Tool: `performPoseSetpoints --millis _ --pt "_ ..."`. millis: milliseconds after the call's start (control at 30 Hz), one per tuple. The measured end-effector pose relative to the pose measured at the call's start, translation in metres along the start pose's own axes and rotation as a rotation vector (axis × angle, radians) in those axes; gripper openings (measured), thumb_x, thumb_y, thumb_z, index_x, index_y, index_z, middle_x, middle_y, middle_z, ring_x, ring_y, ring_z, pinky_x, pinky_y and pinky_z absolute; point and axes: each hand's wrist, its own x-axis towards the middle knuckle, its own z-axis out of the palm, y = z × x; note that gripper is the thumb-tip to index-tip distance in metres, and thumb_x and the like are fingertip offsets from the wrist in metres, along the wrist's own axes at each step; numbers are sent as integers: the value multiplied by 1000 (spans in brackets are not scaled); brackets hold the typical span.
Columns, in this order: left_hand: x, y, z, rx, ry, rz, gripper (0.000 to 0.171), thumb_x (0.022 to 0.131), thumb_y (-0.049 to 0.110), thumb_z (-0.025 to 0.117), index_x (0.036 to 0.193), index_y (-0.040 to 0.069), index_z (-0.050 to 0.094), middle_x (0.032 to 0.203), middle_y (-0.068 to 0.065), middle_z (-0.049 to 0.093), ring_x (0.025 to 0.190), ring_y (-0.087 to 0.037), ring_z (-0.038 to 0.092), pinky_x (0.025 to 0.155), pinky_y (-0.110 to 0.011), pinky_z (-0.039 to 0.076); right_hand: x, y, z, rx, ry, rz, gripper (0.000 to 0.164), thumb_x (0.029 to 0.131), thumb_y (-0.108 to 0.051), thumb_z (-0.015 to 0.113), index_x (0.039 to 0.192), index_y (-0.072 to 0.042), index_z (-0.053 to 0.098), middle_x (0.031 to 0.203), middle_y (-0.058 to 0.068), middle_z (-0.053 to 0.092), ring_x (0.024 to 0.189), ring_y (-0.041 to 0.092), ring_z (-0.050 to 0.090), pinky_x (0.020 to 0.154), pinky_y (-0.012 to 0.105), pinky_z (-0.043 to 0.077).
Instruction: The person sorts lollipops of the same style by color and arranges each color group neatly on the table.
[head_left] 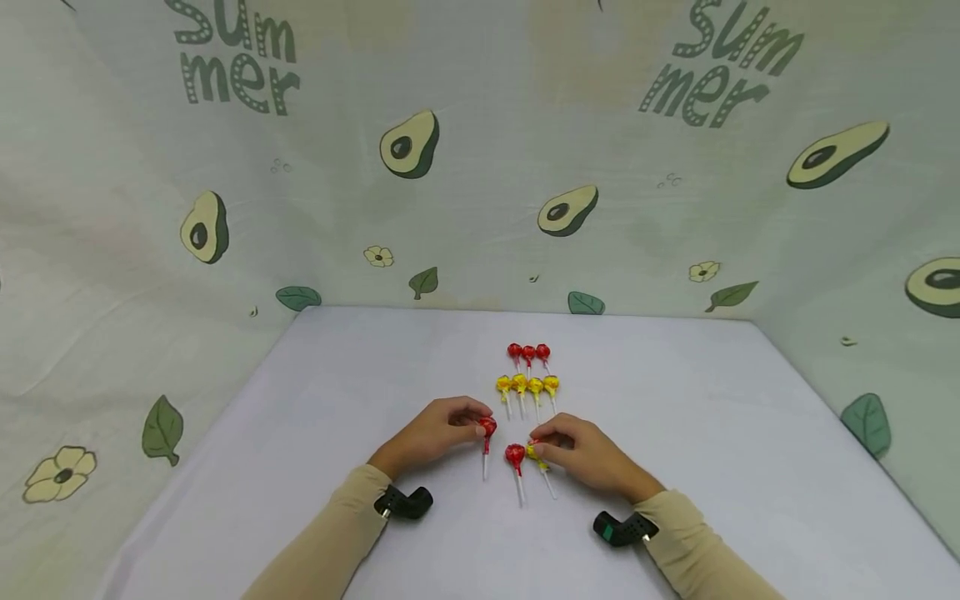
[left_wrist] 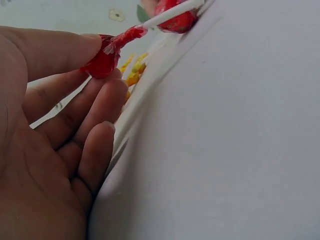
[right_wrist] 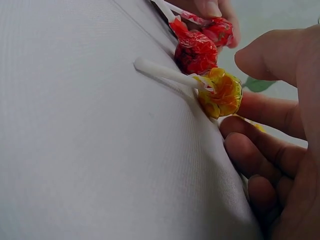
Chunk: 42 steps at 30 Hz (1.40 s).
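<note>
Thumb and fingers of my left hand (head_left: 442, 429) pinch the wrapped head of a red lollipop (left_wrist: 104, 59), its white stick pointing toward me in the head view. A second red lollipop (head_left: 515, 455) lies on the table between the hands. Just right of it is a yellow lollipop (right_wrist: 220, 95), its stick on the white cloth. My right hand (head_left: 581, 450) is at this yellow lollipop's head. The right wrist view shows its fingers behind the head and the thumb held apart from it. Part of the yellow head is hidden by the hand in the head view.
Farther back on the white table (head_left: 375, 358), several yellow lollipops (head_left: 520, 383) lie side by side in a row. Behind them is a row of three red lollipops (head_left: 528, 352). A printed cloth (head_left: 480, 250) hangs along the table's back and sides.
</note>
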Motion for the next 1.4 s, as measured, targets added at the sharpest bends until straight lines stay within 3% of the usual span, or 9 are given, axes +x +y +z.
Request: performPoseSetpoints --millis 167,433,967,1400 --pt "-2 0 -2 -13 6 -19 32 97 30 67 127 17 68 114 8 67 103 -17 59 86 -36 50 -1 0 2 -19 1 15 24 94 -35 71 112 -20 71 98 -7 62 90 14 58 78 27 48" --pt "1 -2 1 -80 82 -42 33 96 29 69 127 17 68 114 5 69 98 -18 59 79 -32 50 1 6 2 -25 5 0 22 92 -35 73 112 -26 71 100 -9 62 93 13 58 82 27 48" --pt "3 3 1 -111 87 -66 34 96 31 69 127 18 68 104 2 70 93 -19 62 77 -33 51 1 3 1 -53 4 -26 23 92 -29 73 114 -22 70 100 -10 61 92 13 57 82 28 48" --pt "17 5 -10 -99 84 -56 35 97 30 68 129 17 68 100 0 71 92 -22 63 74 -35 53 1 4 2 -54 15 -46 21 92 -27 73 112 -22 70 99 -9 61 91 13 57 80 28 48"
